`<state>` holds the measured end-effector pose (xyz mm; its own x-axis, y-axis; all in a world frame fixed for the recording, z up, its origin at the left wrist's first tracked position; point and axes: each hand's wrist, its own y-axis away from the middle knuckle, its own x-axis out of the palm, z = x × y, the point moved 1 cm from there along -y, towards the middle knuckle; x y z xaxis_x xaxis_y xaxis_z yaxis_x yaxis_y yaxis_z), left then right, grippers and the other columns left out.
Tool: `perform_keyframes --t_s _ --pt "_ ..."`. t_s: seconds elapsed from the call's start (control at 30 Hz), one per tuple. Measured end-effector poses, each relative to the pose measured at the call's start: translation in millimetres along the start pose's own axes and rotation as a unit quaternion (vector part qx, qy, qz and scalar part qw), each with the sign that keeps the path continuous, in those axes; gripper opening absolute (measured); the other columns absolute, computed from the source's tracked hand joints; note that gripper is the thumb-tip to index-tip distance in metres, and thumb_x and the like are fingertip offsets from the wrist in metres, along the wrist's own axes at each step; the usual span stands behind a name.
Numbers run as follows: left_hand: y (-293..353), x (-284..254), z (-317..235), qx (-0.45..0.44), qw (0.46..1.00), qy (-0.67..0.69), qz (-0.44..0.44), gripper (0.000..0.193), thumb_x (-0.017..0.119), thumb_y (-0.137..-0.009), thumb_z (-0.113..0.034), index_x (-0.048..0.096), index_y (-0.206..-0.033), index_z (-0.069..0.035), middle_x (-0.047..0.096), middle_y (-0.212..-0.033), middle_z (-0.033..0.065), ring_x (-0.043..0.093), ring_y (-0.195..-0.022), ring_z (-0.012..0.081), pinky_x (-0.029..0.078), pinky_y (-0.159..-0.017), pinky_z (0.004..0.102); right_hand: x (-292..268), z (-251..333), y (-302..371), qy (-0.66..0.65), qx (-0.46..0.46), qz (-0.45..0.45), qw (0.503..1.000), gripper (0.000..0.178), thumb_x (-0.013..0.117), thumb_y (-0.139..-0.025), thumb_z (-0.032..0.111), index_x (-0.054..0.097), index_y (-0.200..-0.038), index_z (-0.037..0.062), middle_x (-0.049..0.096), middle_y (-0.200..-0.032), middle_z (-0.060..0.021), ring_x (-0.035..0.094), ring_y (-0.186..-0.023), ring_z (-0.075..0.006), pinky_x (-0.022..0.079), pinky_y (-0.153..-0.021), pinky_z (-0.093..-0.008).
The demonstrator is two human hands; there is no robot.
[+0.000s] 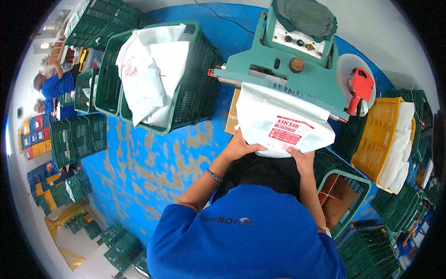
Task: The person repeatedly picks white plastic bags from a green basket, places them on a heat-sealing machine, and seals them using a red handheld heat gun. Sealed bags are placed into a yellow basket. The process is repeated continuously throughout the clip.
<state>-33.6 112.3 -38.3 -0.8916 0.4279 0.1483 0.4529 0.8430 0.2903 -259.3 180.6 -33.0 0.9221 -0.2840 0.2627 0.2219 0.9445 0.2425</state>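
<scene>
A white plastic bag (pixel 260 111) with red print lies in front of me, its far edge at the jaw of a green bag sealing machine (pixel 260 60). My left hand (pixel 241 145) grips the bag's near left edge, thumb on top and the fingers hidden beneath. On the near right edge, my right hand (pixel 303 160) pinches the bag in the same way. The bag looks full and rests close to my body. Knobs and a round brown cap show on the machine, and a dark green cloth (pixel 304 18) covers its top.
Left of the machine stands a green crate (pixel 197 74) with white printed bags (pixel 160 69). At right are a red tape dispenser (pixel 360 88), a yellow crate (pixel 378 139) of white bags and a green crate (pixel 357 174) holding cardboard. Other people (pixel 58 86) work at far left, beside stacked crates.
</scene>
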Motion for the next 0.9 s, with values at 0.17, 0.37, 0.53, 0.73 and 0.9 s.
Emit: perform_keyframes --t_s 0.17,0.37,0.53,0.73,0.9 --pt "-1 6 -2 0.023 0.999 0.035 -0.013 0.065 0.082 -0.065 -0.006 0.048 -0.120 0.003 0.059 -0.112 0.0084 0.054 -0.103 0.0167 0.045 -0.090 0.0319 1 -2 1 -0.001 0.002 -0.013 1.000 0.060 0.076 -0.069 -0.002 0.047 -0.121 -0.0041 0.057 -0.114 -0.0108 0.056 -0.101 -0.0187 0.047 -0.088 -0.0323" --pt "-2 6 7 0.012 0.999 0.042 -0.007 0.059 0.080 -0.067 -0.004 0.051 -0.118 0.003 0.060 -0.111 0.0088 0.056 -0.101 0.0165 0.046 -0.089 0.0320 0 -1 3 0.030 0.009 0.004 0.999 0.056 0.077 -0.069 -0.001 0.050 -0.118 -0.0037 0.060 -0.110 -0.0103 0.058 -0.099 -0.0184 0.048 -0.087 -0.0316" --pt "-2 5 15 0.021 0.999 0.042 0.014 0.067 0.077 -0.068 0.000 0.041 -0.125 0.004 0.058 -0.115 0.0114 0.056 -0.104 0.0199 0.047 -0.089 0.0331 -3 0 3 0.049 -0.015 0.027 0.998 0.064 0.079 -0.070 0.004 0.045 -0.124 -0.0032 0.057 -0.116 -0.0111 0.055 -0.104 -0.0192 0.046 -0.090 -0.0326" --pt "-3 5 19 0.044 0.998 0.035 -0.022 0.056 0.079 -0.067 -0.001 0.051 -0.115 0.004 0.062 -0.108 0.0110 0.058 -0.100 0.0180 0.047 -0.088 0.0328 -2 -3 2 0.016 0.002 0.027 0.999 0.067 0.080 -0.069 0.007 0.044 -0.125 -0.0032 0.056 -0.117 -0.0108 0.054 -0.107 -0.0199 0.043 -0.093 -0.0338" --pt "-2 6 20 0.024 0.999 0.036 -0.020 0.057 0.077 -0.067 0.003 0.049 -0.117 0.005 0.062 -0.108 0.0114 0.059 -0.098 0.0185 0.049 -0.087 0.0327 -7 -5 4 0.039 0.010 0.035 0.999 0.068 0.081 -0.068 0.009 0.044 -0.124 -0.0034 0.056 -0.117 -0.0103 0.053 -0.107 -0.0193 0.043 -0.093 -0.0332"
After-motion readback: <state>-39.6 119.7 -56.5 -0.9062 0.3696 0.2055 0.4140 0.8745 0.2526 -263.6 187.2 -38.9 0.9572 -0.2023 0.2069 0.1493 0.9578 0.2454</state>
